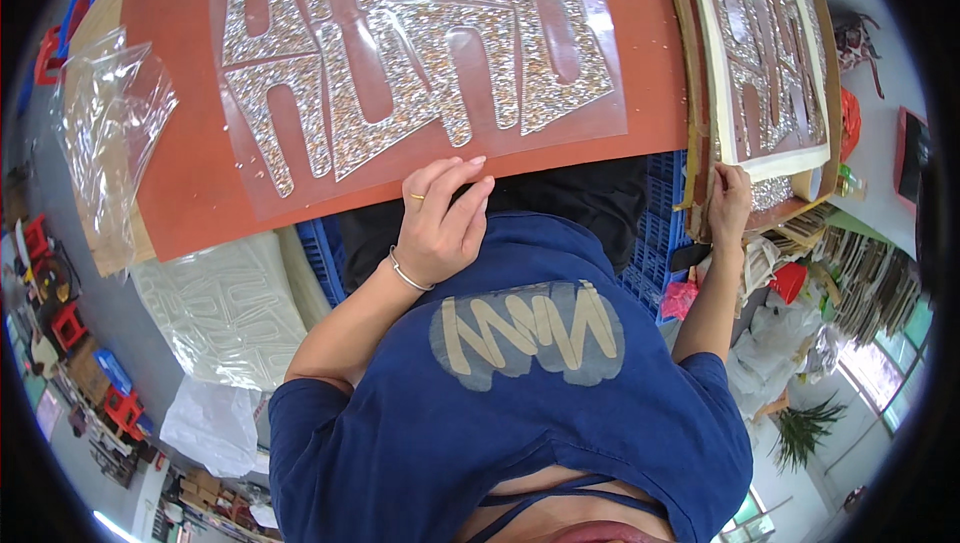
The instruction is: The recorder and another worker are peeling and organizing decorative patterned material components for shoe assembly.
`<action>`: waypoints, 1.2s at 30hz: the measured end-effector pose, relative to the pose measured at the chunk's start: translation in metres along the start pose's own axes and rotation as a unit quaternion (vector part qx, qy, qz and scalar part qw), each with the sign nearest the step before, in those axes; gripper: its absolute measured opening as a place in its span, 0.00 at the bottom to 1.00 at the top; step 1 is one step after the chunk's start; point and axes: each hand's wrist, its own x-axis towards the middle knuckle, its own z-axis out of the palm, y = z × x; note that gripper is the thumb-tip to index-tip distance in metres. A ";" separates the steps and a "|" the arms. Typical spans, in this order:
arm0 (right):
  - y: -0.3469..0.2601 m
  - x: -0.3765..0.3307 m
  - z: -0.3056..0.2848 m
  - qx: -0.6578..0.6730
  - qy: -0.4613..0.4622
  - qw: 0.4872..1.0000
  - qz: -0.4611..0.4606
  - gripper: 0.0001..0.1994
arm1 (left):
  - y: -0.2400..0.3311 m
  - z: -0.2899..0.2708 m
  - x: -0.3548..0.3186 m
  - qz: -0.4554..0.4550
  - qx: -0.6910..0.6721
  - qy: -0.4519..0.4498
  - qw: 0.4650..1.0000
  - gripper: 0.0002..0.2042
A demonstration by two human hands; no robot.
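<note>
On the reddish-brown board [180, 173] in front of me lies a transparent film [600, 108] bearing sparkling rhinestone-covered shapes [365, 83] with long slots. My left hand [445, 218] hovers by the film's near edge, fingers loosely bent and apart, holding nothing. It wears a ring and a bangle. At the right my right hand [729, 205] pinches the near left corner of a white-bordered sheet [775, 165]. That sheet carries similar sparkling shapes and lies on a raised stack of boards [698, 93]. My right fingertips are partly hidden under the sheet's edge.
A crumpled clear plastic bag [115, 123] lies at the board's left end. Below it sits a pale sheet with moulded outlines [225, 308]. A tape roll [806, 183] stands near the right stack. Blue crates [662, 233] are under the board; piled cardboard [865, 278] is farther right.
</note>
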 end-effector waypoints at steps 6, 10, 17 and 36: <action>-0.016 0.004 0.002 0.013 0.063 0.998 -0.023 0.03 | -0.005 -0.002 0.002 0.018 0.025 -0.001 1.000 0.15; -0.078 0.016 0.008 0.115 0.134 0.982 -0.061 0.04 | -0.018 -0.013 0.003 0.010 0.072 0.037 0.997 0.15; -0.245 0.047 0.059 0.372 -0.030 0.865 -0.335 0.12 | -0.030 -0.040 -0.005 -0.017 0.129 0.078 0.988 0.11; -0.354 0.062 0.098 0.322 -0.051 0.761 -0.561 0.10 | -0.055 -0.063 -0.052 -0.113 0.177 0.159 0.965 0.11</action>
